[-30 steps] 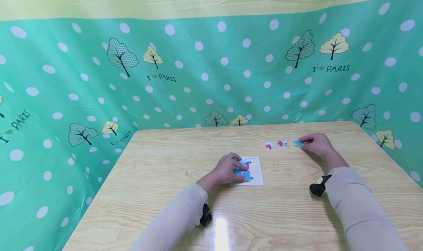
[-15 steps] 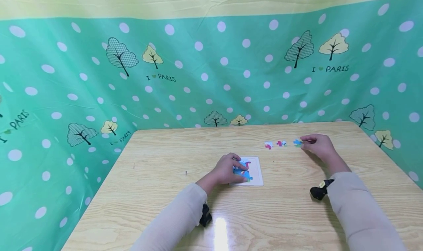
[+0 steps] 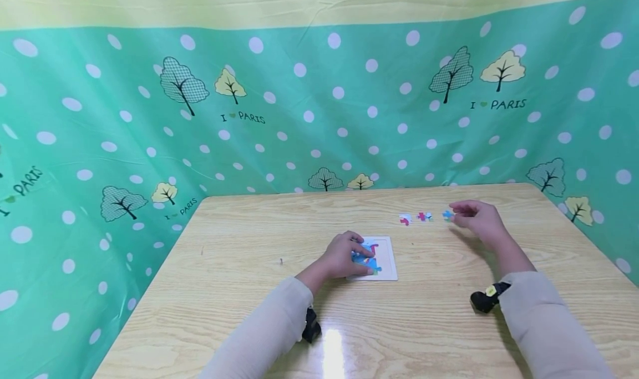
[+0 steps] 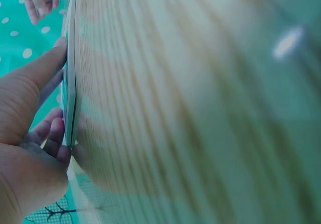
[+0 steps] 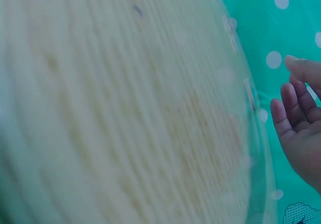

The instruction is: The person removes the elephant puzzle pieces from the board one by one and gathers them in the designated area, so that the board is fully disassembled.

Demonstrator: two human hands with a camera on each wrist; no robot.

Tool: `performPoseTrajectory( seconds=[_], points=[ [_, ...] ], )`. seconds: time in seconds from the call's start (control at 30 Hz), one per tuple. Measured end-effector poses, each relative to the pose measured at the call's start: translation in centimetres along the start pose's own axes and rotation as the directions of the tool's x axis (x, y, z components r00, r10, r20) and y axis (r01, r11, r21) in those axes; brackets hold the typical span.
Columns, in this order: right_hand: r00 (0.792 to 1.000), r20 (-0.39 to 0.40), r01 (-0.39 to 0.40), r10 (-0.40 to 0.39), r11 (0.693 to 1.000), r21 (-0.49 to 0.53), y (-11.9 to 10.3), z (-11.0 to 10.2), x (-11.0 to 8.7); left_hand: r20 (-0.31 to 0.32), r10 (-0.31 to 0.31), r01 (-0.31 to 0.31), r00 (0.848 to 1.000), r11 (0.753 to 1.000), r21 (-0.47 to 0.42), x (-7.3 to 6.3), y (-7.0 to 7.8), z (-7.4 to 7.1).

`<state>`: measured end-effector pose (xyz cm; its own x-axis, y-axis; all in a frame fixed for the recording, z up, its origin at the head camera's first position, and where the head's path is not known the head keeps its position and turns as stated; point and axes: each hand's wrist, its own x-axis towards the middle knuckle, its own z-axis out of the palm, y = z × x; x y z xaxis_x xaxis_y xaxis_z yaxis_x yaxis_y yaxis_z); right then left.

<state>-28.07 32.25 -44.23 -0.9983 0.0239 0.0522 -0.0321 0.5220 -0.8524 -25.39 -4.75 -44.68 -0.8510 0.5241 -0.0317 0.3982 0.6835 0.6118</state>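
Observation:
My left hand (image 3: 342, 255) rests on a jigsaw puzzle board (image 3: 389, 259), thumb and fingers spread over its left part. Blue pieces with a red and pink picture (image 3: 370, 261) show between the fingers; the board's right part is bare white. In the left wrist view this hand (image 4: 35, 128) lies along the thin edge of the board (image 4: 71, 83). My right hand (image 3: 481, 222) hovers beside a blue and green puzzle piece (image 3: 446, 216) at the back right. Seen from the right wrist, that hand (image 5: 303, 118) is raised off the table with its fingers loosely bent, holding nothing.
Left of the blue and green piece lie a red and white puzzle piece (image 3: 424, 216) and a white and pink one (image 3: 405, 219). A tiny dark speck (image 3: 281, 261) lies left of the board. A dotted green curtain (image 3: 279, 107) hangs behind the wooden table (image 3: 239, 290).
My right hand has lifted slightly off the blue and green piece, its fingers parting from it. The left hand and the board have stayed put.

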Motion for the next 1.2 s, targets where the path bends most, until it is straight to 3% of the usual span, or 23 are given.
performPoseTrajectory(
  seconds=[1.2],
  points=[
    [0.994, 0.027, 0.103, -0.103, 0.995, 0.003, -6.6, 3.3, -2.8, 0.008, -0.001, 0.0, 1.0, 0.998, 0.065, 0.1, 0.1, -0.1]
  ],
)
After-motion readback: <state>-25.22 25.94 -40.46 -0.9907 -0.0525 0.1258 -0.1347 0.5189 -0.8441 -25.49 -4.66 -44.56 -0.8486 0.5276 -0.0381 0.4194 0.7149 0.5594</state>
